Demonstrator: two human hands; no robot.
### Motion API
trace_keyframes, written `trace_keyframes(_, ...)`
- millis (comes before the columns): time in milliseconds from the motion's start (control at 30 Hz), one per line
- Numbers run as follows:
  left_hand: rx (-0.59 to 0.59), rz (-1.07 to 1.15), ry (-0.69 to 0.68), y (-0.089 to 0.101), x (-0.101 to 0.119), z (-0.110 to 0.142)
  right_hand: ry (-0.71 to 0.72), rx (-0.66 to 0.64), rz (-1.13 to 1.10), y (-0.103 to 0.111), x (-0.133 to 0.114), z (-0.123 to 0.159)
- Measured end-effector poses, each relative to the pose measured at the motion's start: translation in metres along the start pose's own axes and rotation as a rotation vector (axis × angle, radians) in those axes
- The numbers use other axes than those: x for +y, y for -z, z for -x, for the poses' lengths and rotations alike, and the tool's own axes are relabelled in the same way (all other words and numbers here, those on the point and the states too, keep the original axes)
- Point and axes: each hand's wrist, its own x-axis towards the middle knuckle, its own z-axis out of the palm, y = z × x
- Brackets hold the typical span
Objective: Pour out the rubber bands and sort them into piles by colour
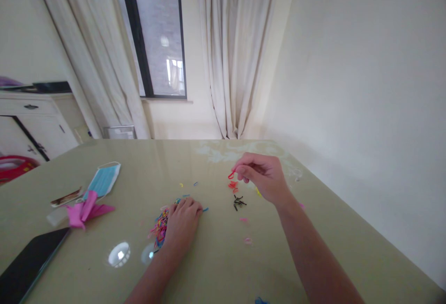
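My right hand [262, 176] hovers over the table and pinches a small red rubber band [231, 175] between thumb and fingers. Just below it lie a small group of red bands [232, 185] and a small group of black bands [239, 201]. My left hand [181, 222] rests knuckles up on the table [216, 267], fingers curled, against a mixed heap of coloured bands [160, 226]. Whether it holds a band is hidden. A few pink bands [245, 230] and other stray bands lie scattered between the hands.
A blue face mask [103, 179] and a pink ribbon bow [85, 210] lie at the left, with a dark phone [29, 264] at the front left corner. A wall runs along the table's right edge; curtains and a window stand behind.
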Motion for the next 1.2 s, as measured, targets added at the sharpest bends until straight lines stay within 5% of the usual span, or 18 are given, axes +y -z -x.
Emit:
trace_keyframes(167,0.017,-0.045,-0.008,-0.002,0.001,0.000,-0.189,-0.138,0.407,0.005,0.059,-0.010)
trace_keyframes(300,0.011,-0.061,-0.004,-0.003,0.003,0.001,-0.475,-0.240,0.819,0.004,0.104,-0.009)
trace_keyframes(600,0.039,-0.114,-0.063,-0.005,0.008,-0.001,-0.708,-0.266,0.954,-0.007,0.144,0.005)
trace_keyframes(833,0.205,-0.047,-0.166,-0.004,0.009,0.000,-0.689,-0.252,0.939,-0.003,0.122,0.004)
trace_keyframes(1067,0.543,0.291,-0.341,0.011,0.026,0.012,-0.329,-0.602,0.382,-0.009,0.064,0.019)
trace_keyframes(1200,0.582,0.368,-0.392,0.015,0.030,0.016,-0.248,-0.664,0.432,-0.015,0.052,0.021)
